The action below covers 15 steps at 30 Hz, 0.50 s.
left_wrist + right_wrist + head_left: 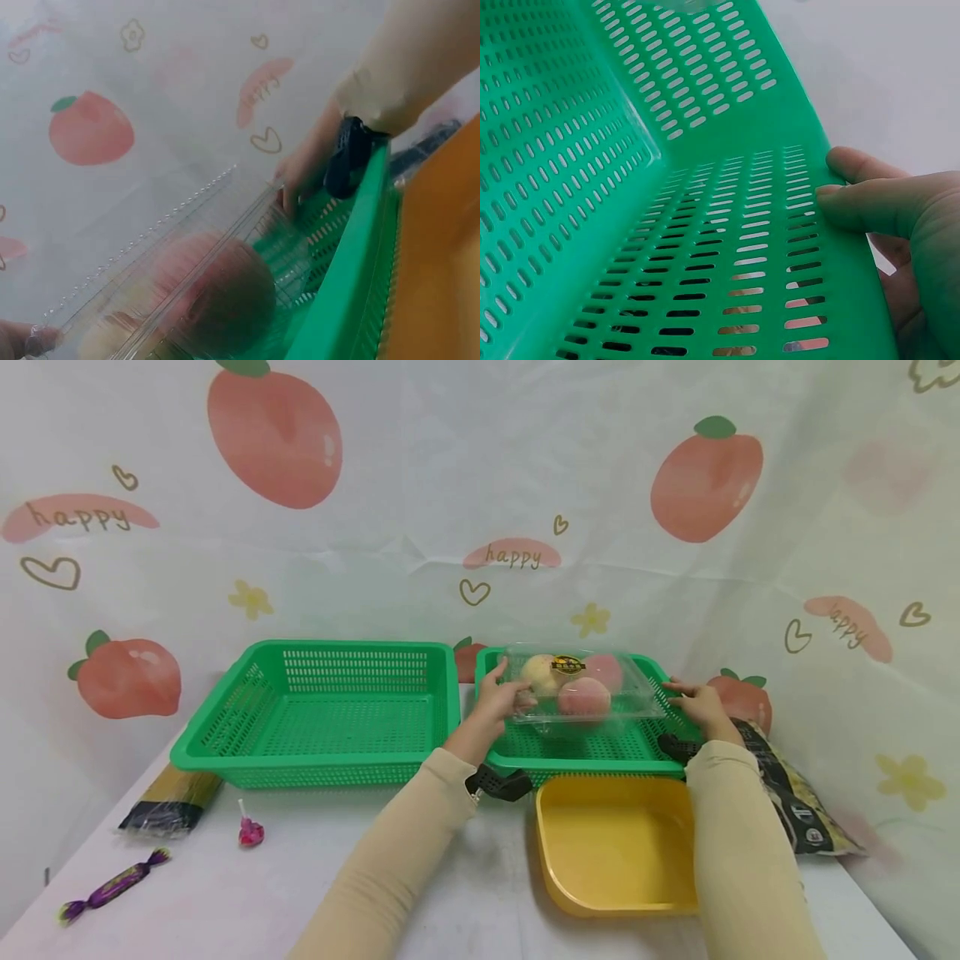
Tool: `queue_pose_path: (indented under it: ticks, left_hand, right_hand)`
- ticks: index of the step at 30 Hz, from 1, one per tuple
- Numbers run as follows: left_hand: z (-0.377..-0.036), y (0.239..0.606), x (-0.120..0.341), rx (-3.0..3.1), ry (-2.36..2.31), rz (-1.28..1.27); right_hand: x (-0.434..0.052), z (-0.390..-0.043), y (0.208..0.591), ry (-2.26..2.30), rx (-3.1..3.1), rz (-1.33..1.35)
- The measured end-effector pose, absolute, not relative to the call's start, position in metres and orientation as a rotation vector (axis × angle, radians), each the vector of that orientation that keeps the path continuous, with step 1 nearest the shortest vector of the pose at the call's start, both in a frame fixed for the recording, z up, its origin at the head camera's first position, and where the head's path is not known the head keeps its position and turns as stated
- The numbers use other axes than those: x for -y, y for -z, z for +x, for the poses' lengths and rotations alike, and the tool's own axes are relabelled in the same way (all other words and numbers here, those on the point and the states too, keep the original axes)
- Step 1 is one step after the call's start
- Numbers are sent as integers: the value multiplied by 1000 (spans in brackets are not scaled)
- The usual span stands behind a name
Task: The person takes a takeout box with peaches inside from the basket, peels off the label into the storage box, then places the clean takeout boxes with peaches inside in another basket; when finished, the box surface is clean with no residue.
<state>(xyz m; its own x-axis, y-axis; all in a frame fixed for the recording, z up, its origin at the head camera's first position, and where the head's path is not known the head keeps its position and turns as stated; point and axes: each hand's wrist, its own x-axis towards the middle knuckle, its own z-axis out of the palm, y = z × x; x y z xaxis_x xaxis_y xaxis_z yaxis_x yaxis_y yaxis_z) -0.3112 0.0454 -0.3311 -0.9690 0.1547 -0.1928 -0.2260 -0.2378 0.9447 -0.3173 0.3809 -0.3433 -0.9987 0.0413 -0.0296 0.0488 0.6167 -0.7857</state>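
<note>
My left hand (498, 702) grips the left end of a clear plastic fruit box (637, 697) with a dark label. Several peaches (585, 699), pink and pale yellow, show through it. Tilted, the box hangs over the right green basket (525, 766), partly inside its walls. In the left wrist view, a pink peach (217, 292) sits behind the clear plastic, and only fingertips of the left hand show at the lower left corner. My right hand (701, 703) holds that basket's right wall, its thumb (847, 206) inside the rim and other fingers outside.
Left of it stands a second green basket (315, 766). A yellow bin (615, 860) is in front of the right basket. Packaged bags lie at the far right (806, 810) and left (176, 797). A lollipop (251, 832) and a purple-wrapped candy (116, 885) lie front left.
</note>
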Motion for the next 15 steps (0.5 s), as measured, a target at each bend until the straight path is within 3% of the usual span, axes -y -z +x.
queue_pose_path:
  ticks: [15]
  left_hand:
    - [-289, 316, -28, -1653, -2443, -64]
  right_hand:
    - [-381, -320, 345, 1335, -2847, 133]
